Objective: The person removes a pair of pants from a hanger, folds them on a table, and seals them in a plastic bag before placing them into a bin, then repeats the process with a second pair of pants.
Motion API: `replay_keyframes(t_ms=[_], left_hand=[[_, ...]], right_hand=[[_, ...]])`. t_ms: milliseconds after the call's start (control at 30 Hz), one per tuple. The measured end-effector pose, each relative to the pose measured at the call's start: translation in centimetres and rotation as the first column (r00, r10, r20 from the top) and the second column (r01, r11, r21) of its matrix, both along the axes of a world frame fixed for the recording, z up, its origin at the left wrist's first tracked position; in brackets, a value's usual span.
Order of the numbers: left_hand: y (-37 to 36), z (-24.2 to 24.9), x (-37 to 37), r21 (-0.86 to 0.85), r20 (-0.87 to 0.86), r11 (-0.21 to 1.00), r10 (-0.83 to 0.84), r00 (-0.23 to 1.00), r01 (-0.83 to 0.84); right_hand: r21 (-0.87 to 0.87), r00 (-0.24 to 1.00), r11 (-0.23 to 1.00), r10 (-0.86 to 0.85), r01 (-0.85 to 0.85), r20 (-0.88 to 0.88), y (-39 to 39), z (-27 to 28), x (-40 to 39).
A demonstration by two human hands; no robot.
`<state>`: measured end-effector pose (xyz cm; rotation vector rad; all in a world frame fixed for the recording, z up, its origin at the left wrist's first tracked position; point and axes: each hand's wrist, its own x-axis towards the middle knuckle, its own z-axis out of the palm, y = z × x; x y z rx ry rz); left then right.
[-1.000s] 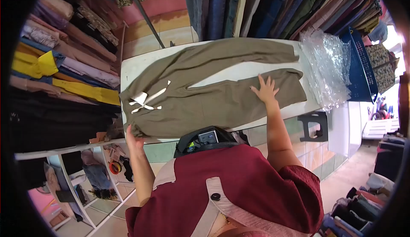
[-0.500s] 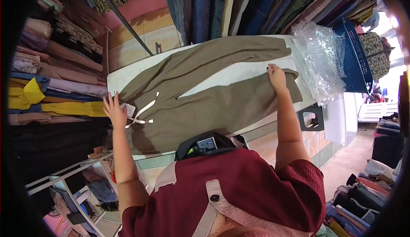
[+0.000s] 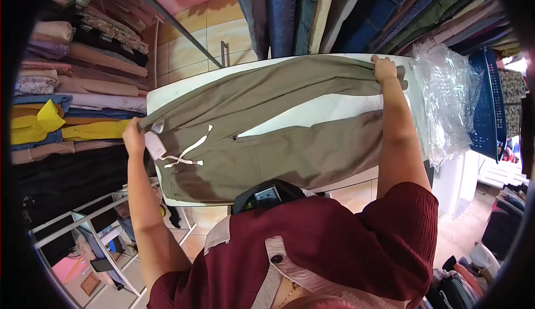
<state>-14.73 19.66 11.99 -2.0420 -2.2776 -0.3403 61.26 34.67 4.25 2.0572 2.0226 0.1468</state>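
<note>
Olive-green drawstring trousers point(image 3: 290, 153) lie spread on a white table point(image 3: 329, 104), waistband to the left and legs to the right. My left hand point(image 3: 133, 137) is closed on the far corner of the waistband, at the table's left end. Beside it hang a white tag point(image 3: 154, 144) and the white drawstring point(image 3: 195, 143). My right hand point(image 3: 385, 68) grips the far trouser leg point(image 3: 351, 76) close to its hem, at the table's far edge. The near leg's hem is hidden behind my right forearm.
Clear plastic bags point(image 3: 446, 100) lie at the table's right end, against a blue plastic basket point(image 3: 487, 103). Jeans point(image 3: 278, 13) hang along the far side. Folded clothes point(image 3: 95, 80) are stacked on the left. A metal rack point(image 3: 83, 225) stands at lower left.
My right hand has moved from the near leg to the far leg and closed on it. My left hand, spread before, now grips the waistband corner. The head view has shifted slightly.
</note>
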Motion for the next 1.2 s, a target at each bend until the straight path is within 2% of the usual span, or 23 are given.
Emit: replay_keyframes(t_ms=[33,100,167,200,233,267,333,367,400,433,467,500,533,567,600,633,767,833,933,967,1000,1033,1200], left_hand=[[-0.4,0.2,-0.6,0.153,-0.037,0.988,-0.028,0.999,0.033],[-1.7,2.1,-0.5,0.273,0.011,0.962,0.016,1.0,-0.018],[-4.4,2.8,-0.4,0.38,0.215,0.923,-0.016,0.977,-0.068],[-6.3,1.5,-2.0,0.472,0.049,0.881,-0.001,0.999,-0.023],[-8.4,1.1,-2.4,0.353,0.096,0.93,0.078,0.992,-0.107],[-10.0,-0.7,-3.0,0.48,0.066,0.877,-0.022,0.998,-0.012],[-14.1,-4.5,-4.5,0.343,0.237,0.935,0.003,0.971,-0.087],[-15.0,-4.2,-2.1,0.314,0.165,0.945,0.044,0.985,-0.094],[-16.1,-6.2,-2.5,0.335,0.035,0.941,0.032,0.999,-0.042],[-18.0,-8.7,-3.9,0.127,0.165,0.971,0.183,0.969,-0.204],[-19.7,-12.8,-6.4,0.066,0.546,0.952,0.216,0.81,-0.299],[-20.5,-15.3,-8.1,-0.034,0.83,0.932,0.227,0.509,-0.361],[-20.2,-14.8,-7.2,-0.03,0.832,0.936,0.219,0.511,-0.351],[-19.9,-13.7,-5.4,-0.108,0.887,0.856,0.313,0.339,-0.506],[-19.4,-12.2,-3.9,-0.204,0.916,0.748,0.374,0.147,-0.631],[-19.0,-11.2,-3.5,-0.199,0.917,0.754,0.368,0.151,-0.626],[-17.2,-8.3,-3.5,-0.379,0.818,0.693,0.561,0.128,-0.613],[-16.4,-7.9,-4.0,-0.481,0.731,0.677,0.661,0.172,-0.556],[-15.5,-7.9,-4.6,-0.638,0.639,0.608,0.76,0.115,-0.473],[-15.2,-8.0,-4.6,-0.654,0.729,0.636,0.674,-0.117,-0.409],[-14.9,-8.1,-4.6,-0.654,0.755,0.673,0.555,-0.348,-0.346],[-14.8,-7.9,-4.3,-0.654,0.756,0.673,0.554,-0.349,-0.347],[-15.4,-6.0,-2.8,-0.547,0.791,0.798,0.393,-0.469,-0.253]], right_hand=[[-0.093,0.993,0.996,0.003,0.008,0.115,0.0,0.5,0.6],[0.392,0.98,0.914,-0.034,0.11,-0.196,-2.8,4.0,-0.1],[0.62,0.961,0.75,-0.077,0.232,-0.267,-6.7,7.0,-0.6],[0.619,0.961,0.745,-0.106,0.248,-0.257,-9.2,7.1,-0.3],[0.585,0.896,0.706,-0.163,0.398,-0.414,-11.9,6.8,-0.1],[0.529,0.802,0.656,-0.208,0.539,-0.56,-14.3,6.1,0.2],[0.557,0.759,0.681,0.004,0.475,-0.651,-19.1,1.1,2.3],[0.557,0.76,0.671,-0.016,0.49,-0.65,-21.2,-0.7,2.3],[0.142,0.381,0.656,-0.237,0.742,-0.894,-23.0,-2.2,2.2],[-0.325,-0.088,0.541,-0.418,0.775,-0.904,-24.3,-2.8,2.1],[-0.321,-0.092,0.531,-0.413,0.784,-0.906,-24.9,-2.5,2.0],[-0.353,-0.182,0.436,-0.386,0.828,-0.904,-25.1,-2.1,1.7],[-0.387,-0.267,0.34,-0.349,0.857,-0.898,-25.3,-1.8,1.6],[-0.387,-0.271,0.334,-0.343,0.86,-0.899,-25.6,-2.1,1.9],[0.07,0.264,0.423,-0.421,0.904,-0.868,-25.6,-2.6,2.5],[0.47,0.709,0.539,-0.431,0.699,-0.558,-25.5,-3.0,3.0],[0.278,0.615,0.601,-0.476,0.75,-0.628,-21.2,0.6,0.9],[0.212,0.521,0.502,-0.628,0.839,-0.578,-19.9,0.9,0.4],[0.329,0.512,0.396,-0.604,0.858,-0.61,-19.9,1.6,-0.7],[0.33,0.513,0.396,-0.6,0.857,-0.614,-19.9,1.6,-0.8],[0.333,0.618,0.526,-0.597,0.783,-0.511,-20.0,1.3,-0.8],[0.316,0.716,0.647,-0.572,0.694,-0.401,-20.2,0.9,-0.6],[0.095,0.786,0.797,-0.554,0.596,-0.276,-19.7,-1.5,1.5]])
